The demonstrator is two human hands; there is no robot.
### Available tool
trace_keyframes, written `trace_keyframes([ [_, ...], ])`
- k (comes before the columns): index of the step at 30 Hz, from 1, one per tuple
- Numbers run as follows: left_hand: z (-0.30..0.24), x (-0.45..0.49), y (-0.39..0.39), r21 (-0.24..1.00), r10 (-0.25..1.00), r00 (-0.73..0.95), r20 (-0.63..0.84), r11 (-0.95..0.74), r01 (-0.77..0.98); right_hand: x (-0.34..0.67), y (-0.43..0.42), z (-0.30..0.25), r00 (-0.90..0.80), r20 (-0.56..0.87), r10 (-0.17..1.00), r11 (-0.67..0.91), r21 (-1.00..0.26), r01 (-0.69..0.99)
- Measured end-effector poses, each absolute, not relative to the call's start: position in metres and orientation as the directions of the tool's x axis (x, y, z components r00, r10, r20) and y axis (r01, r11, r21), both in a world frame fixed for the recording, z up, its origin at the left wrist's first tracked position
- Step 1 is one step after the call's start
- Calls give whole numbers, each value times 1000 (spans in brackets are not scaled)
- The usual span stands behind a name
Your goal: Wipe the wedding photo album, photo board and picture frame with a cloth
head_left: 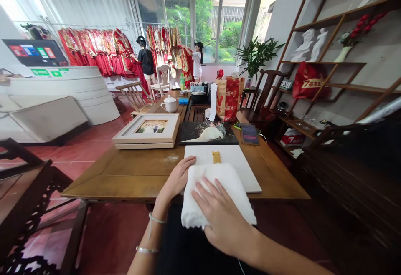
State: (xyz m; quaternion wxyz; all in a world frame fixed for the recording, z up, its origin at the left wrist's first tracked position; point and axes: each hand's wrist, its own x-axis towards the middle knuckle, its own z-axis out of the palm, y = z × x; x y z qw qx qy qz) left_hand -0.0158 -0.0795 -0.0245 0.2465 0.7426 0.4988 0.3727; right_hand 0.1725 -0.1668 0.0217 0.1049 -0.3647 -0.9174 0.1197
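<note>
A folded white towel (225, 183) lies over the near edge of a white board (247, 170) on the wooden table (134, 175). My right hand (224, 216) lies flat on top of the towel with fingers spread. My left hand (177, 179) holds the towel's left edge, thumb tucked under the cloth. A small yellow hanger tab (216, 157) sits on the board just beyond the towel. Two bracelets circle my left wrist.
A white picture frame (147, 129) and a dark photo print (208, 133) lie further back, with a phone (249, 134), teapot (170, 104) and red gift bag (229, 97). Two people stand at racks of red garments. Dark wooden chairs flank the table; shelves stand right.
</note>
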Motion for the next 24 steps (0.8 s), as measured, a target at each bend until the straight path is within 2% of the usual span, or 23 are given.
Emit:
trace_keyframes([
  [4,-27,-15,-80,685,909,230,348,-414,600,197,-175,32,-721,62,690,695,-332,637],
  [10,-30,-17,-79,640,901,252,354,-430,637,209,-110,34,-480,41,876,474,-259,842],
  [12,-32,-18,-78,638,901,257,350,-430,639,204,-79,32,-441,49,896,440,-241,865],
  [17,-32,-18,-77,626,899,258,355,-433,648,171,-25,31,-534,69,842,535,-228,814],
  [21,-27,-15,-78,614,894,255,369,-440,655,132,-15,35,-661,78,746,660,-215,720],
  [24,-25,-14,-79,608,890,262,372,-448,655,115,-16,40,-687,87,722,688,-199,698],
])
